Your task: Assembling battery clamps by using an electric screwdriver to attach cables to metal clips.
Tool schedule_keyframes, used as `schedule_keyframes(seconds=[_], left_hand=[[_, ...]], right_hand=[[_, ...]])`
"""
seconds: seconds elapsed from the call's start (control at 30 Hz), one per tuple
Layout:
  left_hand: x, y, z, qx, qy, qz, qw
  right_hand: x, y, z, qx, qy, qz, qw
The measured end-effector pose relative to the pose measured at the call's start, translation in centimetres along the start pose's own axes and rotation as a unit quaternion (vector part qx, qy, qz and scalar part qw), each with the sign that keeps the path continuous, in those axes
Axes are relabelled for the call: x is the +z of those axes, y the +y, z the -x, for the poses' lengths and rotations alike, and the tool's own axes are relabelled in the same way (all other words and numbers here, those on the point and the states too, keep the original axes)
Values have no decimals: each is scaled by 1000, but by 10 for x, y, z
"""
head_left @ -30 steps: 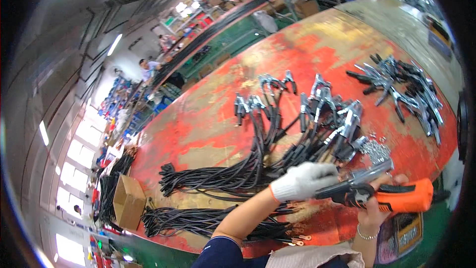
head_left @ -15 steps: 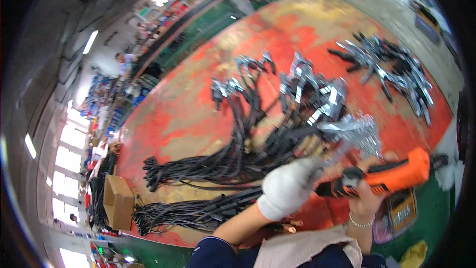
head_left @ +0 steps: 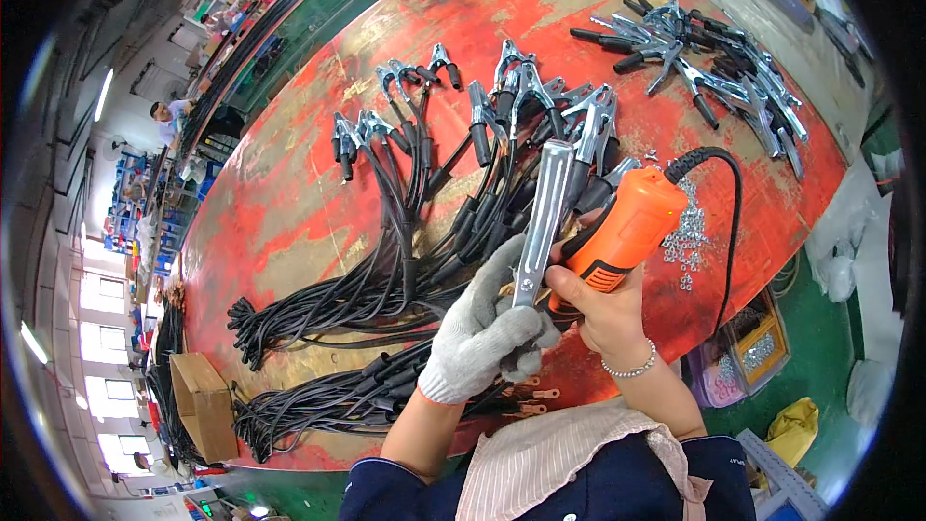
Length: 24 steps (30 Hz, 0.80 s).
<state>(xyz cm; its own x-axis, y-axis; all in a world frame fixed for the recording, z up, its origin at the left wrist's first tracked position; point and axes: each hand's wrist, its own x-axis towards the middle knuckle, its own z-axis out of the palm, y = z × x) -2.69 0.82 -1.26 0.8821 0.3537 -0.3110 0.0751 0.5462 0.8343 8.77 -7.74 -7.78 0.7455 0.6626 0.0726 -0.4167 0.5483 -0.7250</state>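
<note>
My left hand [head_left: 473, 342], in a white knit glove, is closed around the lower end of a silver metal clamp [head_left: 547, 207]. The clamp stands almost upright, its long ribbed side facing me. Bare and wearing a beaded bracelet, my right hand [head_left: 610, 314] grips an orange and black electric screwdriver [head_left: 632, 217]. Its cord end points up to the right, and its lower tip is close to my left fingers, partly hidden. Behind the hands lie silver clamps [head_left: 529, 87] joined to black cables [head_left: 391, 203].
Loose clamps [head_left: 675, 39] are heaped at the far right. Small nuts [head_left: 687, 236] lie scattered beside the screwdriver, whose black cord [head_left: 741, 222] hangs over the edge of the red worn table [head_left: 299, 222]. Cable bundles [head_left: 318, 415] and a cardboard box [head_left: 203, 405] sit at the left.
The screwdriver has swung from lying nearly level at the right to a steep tilt, closer to my left hand. My left hand has moved left and now shows the clamp raised upright.
</note>
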Motion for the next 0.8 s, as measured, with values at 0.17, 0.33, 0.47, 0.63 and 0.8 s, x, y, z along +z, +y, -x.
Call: schedule_keyframes(seconds=[0.17,0.33,0.47,0.63,0.8], left_hand=[[-4,-1,-4,-18,-53,44,997],[4,-7,-3,-5,-1,-7,1000],[1,-5,-4,-13,1,16,1000],[13,-11,-13,31,69,39,996],[20,-18,-27,70,98,10,993]], right_hand=[[-1,-3,1,15,-12,-9,1000],[-10,1,-1,-14,-54,-1,998],[-7,-14,-5,-32,-38,42,998],[-15,-59,2,-312,60,96,943],[-1,-108,14,-452,-33,-98,886]])
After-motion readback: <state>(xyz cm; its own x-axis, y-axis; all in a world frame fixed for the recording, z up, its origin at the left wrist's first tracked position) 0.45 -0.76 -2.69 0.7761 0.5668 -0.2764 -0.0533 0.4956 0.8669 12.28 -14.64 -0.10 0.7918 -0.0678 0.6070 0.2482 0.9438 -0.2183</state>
